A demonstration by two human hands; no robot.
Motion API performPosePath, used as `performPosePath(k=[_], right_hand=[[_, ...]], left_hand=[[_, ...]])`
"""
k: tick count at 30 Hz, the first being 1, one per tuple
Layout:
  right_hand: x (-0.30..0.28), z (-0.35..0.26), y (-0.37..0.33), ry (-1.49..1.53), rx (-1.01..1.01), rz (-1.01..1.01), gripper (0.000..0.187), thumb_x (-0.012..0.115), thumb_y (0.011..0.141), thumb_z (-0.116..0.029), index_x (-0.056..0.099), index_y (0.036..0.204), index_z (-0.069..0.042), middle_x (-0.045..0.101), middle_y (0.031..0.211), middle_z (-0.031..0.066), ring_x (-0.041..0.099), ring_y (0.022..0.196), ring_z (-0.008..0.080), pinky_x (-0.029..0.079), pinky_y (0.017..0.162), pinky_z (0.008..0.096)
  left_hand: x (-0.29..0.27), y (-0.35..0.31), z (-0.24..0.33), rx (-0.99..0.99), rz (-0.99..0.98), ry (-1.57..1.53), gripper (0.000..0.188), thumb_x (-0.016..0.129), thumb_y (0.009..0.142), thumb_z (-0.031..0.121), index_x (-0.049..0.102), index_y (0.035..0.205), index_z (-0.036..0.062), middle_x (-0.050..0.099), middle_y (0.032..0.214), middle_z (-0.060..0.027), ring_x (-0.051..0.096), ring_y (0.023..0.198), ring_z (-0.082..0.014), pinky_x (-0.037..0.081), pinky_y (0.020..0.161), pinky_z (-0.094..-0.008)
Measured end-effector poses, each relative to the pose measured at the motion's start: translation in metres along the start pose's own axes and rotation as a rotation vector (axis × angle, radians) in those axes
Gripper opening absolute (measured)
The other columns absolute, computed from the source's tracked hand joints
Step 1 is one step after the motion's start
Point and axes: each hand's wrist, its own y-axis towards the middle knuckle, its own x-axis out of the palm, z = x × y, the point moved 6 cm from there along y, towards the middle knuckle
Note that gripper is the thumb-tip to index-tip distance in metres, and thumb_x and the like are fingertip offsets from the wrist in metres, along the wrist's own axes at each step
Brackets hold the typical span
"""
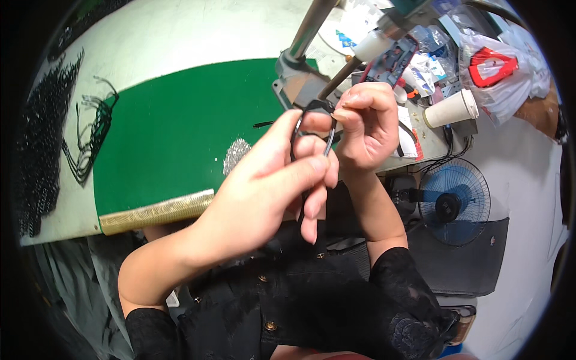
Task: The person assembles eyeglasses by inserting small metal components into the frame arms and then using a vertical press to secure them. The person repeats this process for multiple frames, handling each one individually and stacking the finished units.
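Left grip [270, 180]: closed, its thumb and fingers curled around a thin, dark, glossy piece with two slender black strands [331, 135]. Right grip [368, 127]: thumb and fingertips brought together in a pinch at the upper end of the right-hand strand; the exact contact is partly hidden by the fingers. The piece lies between the two grips, raised above the near edge of the pale counter [144, 39], the strands spreading apart inside the left grip.

Just beyond both grips stands a grey metal bench press [294, 77] with an upright column; its slanting dark steel shaft [340, 79] points down toward the held piece. Whether shaft and piece touch cannot be told.

Left of the left grip, a flat green mat [162, 120] covers part of the counter. On it, near the wrist side, sits a heap of small silvery metal bits [236, 155]; a short, thin black rod [262, 125] lies just beyond them. Along the mat's near edge runs a gold patterned strip [157, 211]. Farther left are a loose bundle of thin black frames [89, 141] and a large mass of shiny black pieces [48, 141].

Right of the right grip: a white paper cup [447, 110], tilted; lower, a round blue-bladed fan [454, 203].
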Motion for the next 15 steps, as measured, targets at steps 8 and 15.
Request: performPosePath(k=[8, 15], right_hand=[[-0.039, 0.017, -0.004, 0.028, 0.168, 0.132, 0.015, 0.064, 0.089, -0.006, 0.052, 0.096, -0.001, 0.049, 0.095, 0.0044, 0.048, 0.078, 0.0084, 0.043, 0.069, 0.0202], [-0.067, 0.017, -0.008, -0.028, 0.259, 0.14, 0.014, 0.063, 0.09, -0.006, 0.053, 0.098, 0.0, 0.049, 0.098, 0.0033, 0.05, 0.083, 0.0094, 0.045, 0.074, 0.0223]], left_hand=[[0.004, 0.074, 0.036, 0.199, 0.153, 0.162, 0.032, 0.05, 0.094, 0.011, 0.04, 0.123, -0.0006, 0.056, 0.09, -0.0092, 0.053, 0.066, -0.0127, 0.053, 0.055, -0.0279], [0.017, 0.101, 0.039, 0.28, 0.202, 0.136, 0.034, 0.052, 0.093, 0.007, 0.037, 0.122, -0.0001, 0.059, 0.092, -0.0116, 0.056, 0.069, -0.0133, 0.055, 0.061, -0.0295]])
